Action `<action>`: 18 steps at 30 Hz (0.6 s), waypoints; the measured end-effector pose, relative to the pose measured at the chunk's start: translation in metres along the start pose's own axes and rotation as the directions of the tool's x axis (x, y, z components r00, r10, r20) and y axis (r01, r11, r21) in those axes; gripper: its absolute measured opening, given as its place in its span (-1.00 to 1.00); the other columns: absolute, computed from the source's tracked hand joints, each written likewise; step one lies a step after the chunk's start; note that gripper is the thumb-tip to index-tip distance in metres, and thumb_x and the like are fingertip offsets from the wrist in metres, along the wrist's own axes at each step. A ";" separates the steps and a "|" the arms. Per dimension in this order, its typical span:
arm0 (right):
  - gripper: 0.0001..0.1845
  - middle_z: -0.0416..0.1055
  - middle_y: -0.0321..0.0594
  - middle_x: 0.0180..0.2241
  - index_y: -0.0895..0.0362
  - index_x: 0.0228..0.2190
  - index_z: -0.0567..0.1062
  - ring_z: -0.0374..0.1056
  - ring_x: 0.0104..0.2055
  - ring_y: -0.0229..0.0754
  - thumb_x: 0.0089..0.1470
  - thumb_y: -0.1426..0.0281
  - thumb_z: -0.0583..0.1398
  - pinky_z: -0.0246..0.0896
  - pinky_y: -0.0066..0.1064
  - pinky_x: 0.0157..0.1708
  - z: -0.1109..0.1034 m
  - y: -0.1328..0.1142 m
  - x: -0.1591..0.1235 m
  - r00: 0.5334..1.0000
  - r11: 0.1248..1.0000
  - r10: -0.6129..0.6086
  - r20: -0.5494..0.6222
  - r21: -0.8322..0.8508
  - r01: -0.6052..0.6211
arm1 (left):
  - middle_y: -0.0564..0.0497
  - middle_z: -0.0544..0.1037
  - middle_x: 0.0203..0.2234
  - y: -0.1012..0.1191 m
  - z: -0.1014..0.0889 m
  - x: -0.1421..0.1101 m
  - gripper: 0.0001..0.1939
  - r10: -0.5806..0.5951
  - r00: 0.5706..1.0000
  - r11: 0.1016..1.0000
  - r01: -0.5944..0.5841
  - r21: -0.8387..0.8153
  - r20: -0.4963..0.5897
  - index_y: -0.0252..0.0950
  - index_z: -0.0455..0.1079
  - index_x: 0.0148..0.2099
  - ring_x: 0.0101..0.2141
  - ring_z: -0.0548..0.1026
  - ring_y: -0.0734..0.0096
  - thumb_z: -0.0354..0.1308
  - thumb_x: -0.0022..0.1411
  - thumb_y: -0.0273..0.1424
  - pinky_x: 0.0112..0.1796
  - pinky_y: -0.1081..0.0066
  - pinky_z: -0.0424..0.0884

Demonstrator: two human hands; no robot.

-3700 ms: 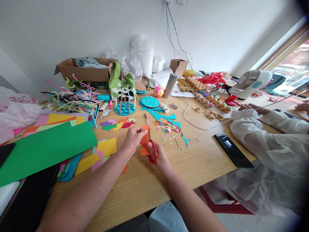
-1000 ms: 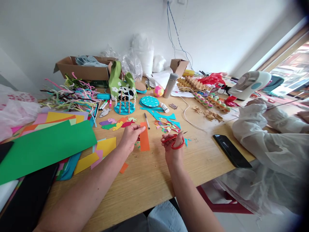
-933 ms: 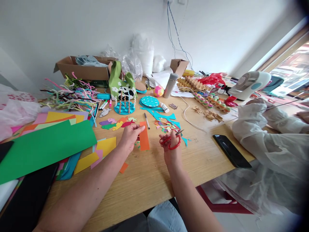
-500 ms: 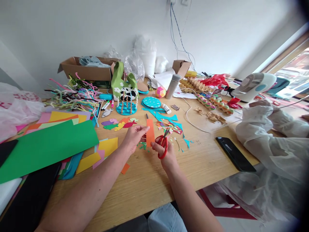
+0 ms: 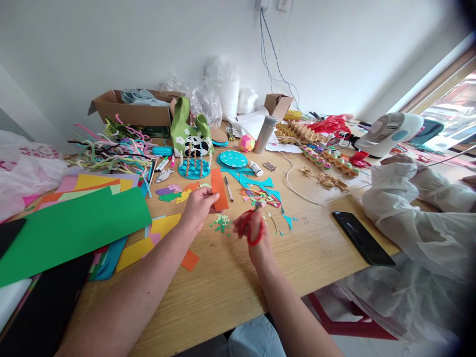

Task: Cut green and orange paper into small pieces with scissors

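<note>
An orange paper strip (image 5: 219,189) is pinched between the thumb and fingers of my left hand (image 5: 199,208), held up over the table. My right hand (image 5: 256,235), a little blurred, has its fingers in the handles of red scissors (image 5: 256,233), whose blades point away from me. The scissors are apart from the strip. Just right of the strip lies a pen (image 5: 228,189). Small green paper bits (image 5: 222,224) lie between my hands. Paper fish (image 5: 169,193) in several colours lie beyond my left hand, some hidden behind it.
Green sheets (image 5: 78,228) and coloured paper cover the left side. Blue paper scraps (image 5: 260,181), a glue bottle (image 5: 255,167) and a grey flask (image 5: 265,134) stand or lie beyond. At right are a black phone (image 5: 362,238) and another person's pale sleeve (image 5: 394,198).
My left hand has moved left and away from my right hand with the orange strip. My right hand no longer touches the strip, and the pen now shows fully.
</note>
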State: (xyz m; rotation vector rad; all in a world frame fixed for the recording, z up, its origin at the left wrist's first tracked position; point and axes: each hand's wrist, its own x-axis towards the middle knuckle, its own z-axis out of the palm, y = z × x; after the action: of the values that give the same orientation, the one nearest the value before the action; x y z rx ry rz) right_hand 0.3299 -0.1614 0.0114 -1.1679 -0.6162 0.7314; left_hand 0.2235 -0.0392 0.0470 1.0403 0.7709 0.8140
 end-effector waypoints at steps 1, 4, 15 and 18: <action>-0.39 0.43 -0.23 -0.53 0.14 -0.51 0.44 0.30 -0.54 -0.28 0.06 -0.15 0.03 0.16 -0.46 -0.54 -0.006 -0.002 0.004 0.988 0.991 -0.070 -0.137 0.102 0.084 | 0.02 0.53 -0.54 0.002 -0.001 0.000 -0.82 0.007 1.000 1.000 -0.007 -0.003 -0.004 -0.34 0.38 -0.41 -0.55 0.50 0.39 0.28 -0.11 -0.39 -0.51 0.36 0.49; -0.31 0.39 -0.22 -0.52 0.11 -0.52 0.42 0.33 -0.49 -0.21 -0.02 -0.26 -0.04 0.22 -0.40 -0.51 -0.028 -0.012 0.017 0.976 0.929 0.100 -0.194 0.371 -0.022 | 0.00 0.54 -0.52 0.006 -0.002 -0.001 -0.80 0.022 1.000 1.000 -0.022 -0.014 -0.011 -0.35 0.39 -0.39 -0.54 0.50 0.40 0.29 -0.11 -0.38 -0.50 0.37 0.48; -0.19 0.45 -0.05 -0.36 0.12 -0.41 0.50 0.35 -0.41 -0.10 -0.01 -0.29 -0.16 0.21 -0.33 -0.44 -0.029 -0.029 0.007 0.882 0.935 0.294 0.368 0.082 -0.346 | 0.01 0.53 -0.52 0.006 -0.002 -0.002 -0.81 0.021 1.000 1.000 -0.021 0.007 -0.009 -0.33 0.41 -0.42 -0.49 0.49 0.39 0.30 -0.13 -0.37 -0.42 0.36 0.44; -0.18 0.43 -0.05 -0.34 0.12 -0.40 0.51 0.35 -0.40 -0.10 -0.05 -0.31 -0.13 0.22 -0.30 -0.41 -0.031 -0.028 0.005 0.871 0.927 0.275 0.408 0.127 -0.353 | 0.02 0.53 -0.52 0.005 -0.001 -0.002 -0.80 0.020 1.000 1.000 -0.020 -0.015 0.019 -0.34 0.41 -0.43 -0.48 0.48 0.42 0.32 -0.15 -0.38 -0.40 0.40 0.43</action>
State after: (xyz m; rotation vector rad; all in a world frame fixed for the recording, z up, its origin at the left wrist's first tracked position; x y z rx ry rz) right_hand 0.3617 -0.1812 0.0303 -0.9527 -0.6641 1.2963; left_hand 0.2210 -0.0391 0.0518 1.0432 0.7379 0.8244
